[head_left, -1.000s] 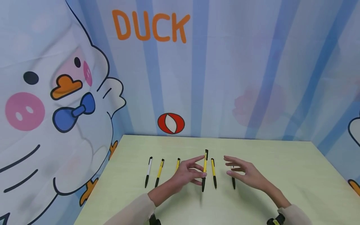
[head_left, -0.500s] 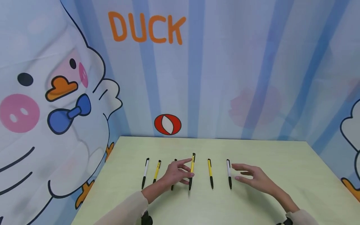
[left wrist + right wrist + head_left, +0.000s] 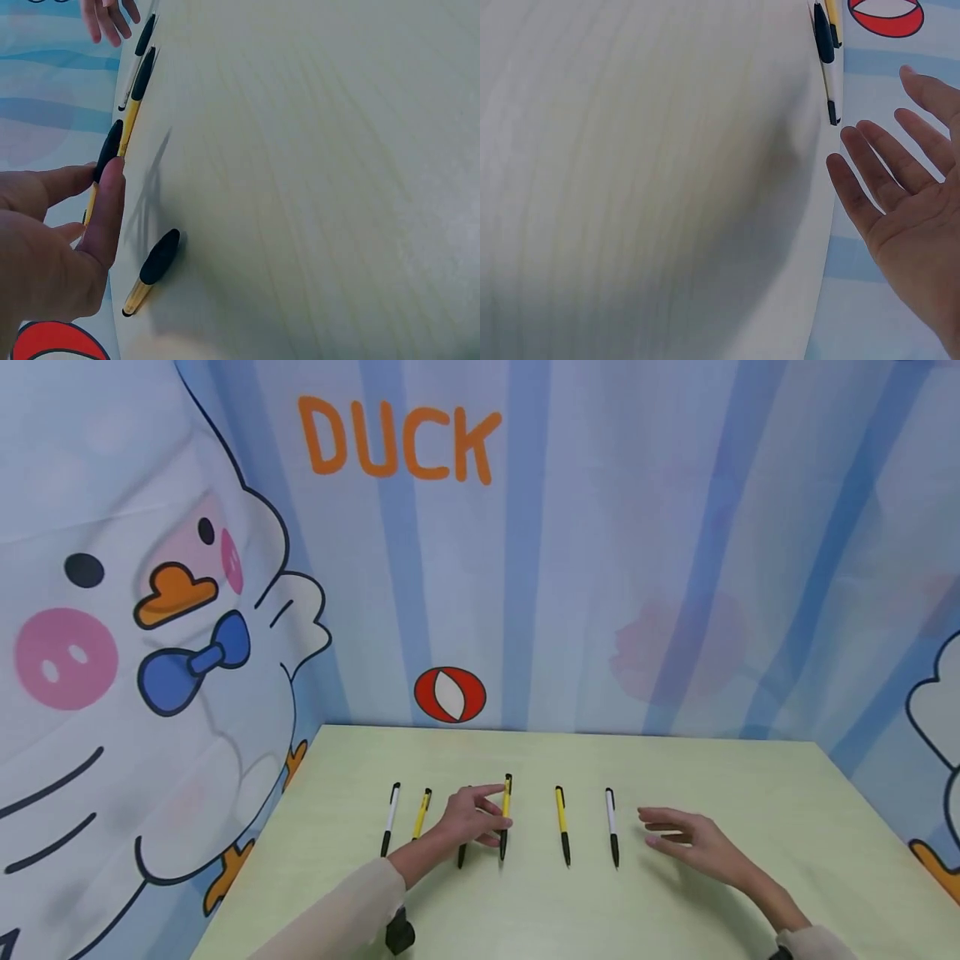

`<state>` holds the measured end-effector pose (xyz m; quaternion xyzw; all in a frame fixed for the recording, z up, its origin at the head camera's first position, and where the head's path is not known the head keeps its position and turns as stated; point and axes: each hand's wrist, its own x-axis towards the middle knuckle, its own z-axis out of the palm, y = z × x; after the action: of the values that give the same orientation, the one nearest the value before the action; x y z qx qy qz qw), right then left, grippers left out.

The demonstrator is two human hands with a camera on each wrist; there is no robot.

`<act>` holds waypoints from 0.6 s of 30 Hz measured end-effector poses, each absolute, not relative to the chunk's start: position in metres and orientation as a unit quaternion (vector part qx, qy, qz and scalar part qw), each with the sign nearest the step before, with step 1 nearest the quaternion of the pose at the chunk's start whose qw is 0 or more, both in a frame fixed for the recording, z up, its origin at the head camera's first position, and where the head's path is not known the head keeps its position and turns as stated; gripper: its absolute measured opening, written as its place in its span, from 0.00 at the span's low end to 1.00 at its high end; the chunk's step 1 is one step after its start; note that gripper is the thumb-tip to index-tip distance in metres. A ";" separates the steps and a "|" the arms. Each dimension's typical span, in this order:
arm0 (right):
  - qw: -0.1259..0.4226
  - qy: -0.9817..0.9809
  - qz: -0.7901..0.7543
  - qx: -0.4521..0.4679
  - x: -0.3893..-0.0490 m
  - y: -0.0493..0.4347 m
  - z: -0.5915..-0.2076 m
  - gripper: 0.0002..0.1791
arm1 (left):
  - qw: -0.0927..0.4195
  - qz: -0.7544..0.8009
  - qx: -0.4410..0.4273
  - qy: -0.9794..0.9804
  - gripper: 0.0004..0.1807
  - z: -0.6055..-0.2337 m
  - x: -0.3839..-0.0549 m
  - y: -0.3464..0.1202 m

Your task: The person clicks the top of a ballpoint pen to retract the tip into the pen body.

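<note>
My left hand (image 3: 471,817) pinches a yellow ballpoint pen (image 3: 507,797) with a black grip between thumb and fingers, its black tip pointing down at the table. The left wrist view shows the pen's black grip (image 3: 109,150) at the thumb. Behind that hand a third pen (image 3: 462,857) is mostly hidden. To the right lie another yellow pen (image 3: 562,822) and a white pen (image 3: 612,827), each with a black grip. Beyond the white pen, my right hand (image 3: 697,843) hovers over the table with relaxed, spread fingers, holding nothing.
At the left of the row lie a white pen (image 3: 391,817) and a yellow pen (image 3: 422,814), partly covered by the left forearm. The pale table (image 3: 712,777) ends at a blue striped backdrop (image 3: 585,568) printed with a duck.
My left hand has moved left with the yellow pen, lowering it slightly. My right hand has drawn away rightward from the white pen, which now shows fully on the table.
</note>
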<state>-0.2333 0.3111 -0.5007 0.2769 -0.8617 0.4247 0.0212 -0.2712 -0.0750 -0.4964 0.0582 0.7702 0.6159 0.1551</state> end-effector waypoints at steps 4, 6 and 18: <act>0.020 -0.860 0.430 0.276 -0.234 0.314 -0.503 0.23 | 0.156 0.592 0.052 0.789 0.36 -0.501 -0.275 -0.073; 0.019 -0.858 0.433 0.275 -0.233 0.313 -0.505 0.23 | 0.156 0.582 0.052 0.797 0.36 -0.503 -0.275 -0.072; 0.024 -0.851 0.441 0.285 -0.233 0.308 -0.503 0.23 | 0.143 0.536 0.067 0.830 0.35 -0.495 -0.270 -0.069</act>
<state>-0.2328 0.3078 -0.5029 0.2849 -0.8509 0.4406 0.0244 -0.2697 -0.0695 -0.4945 0.0668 0.8296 0.5356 0.1429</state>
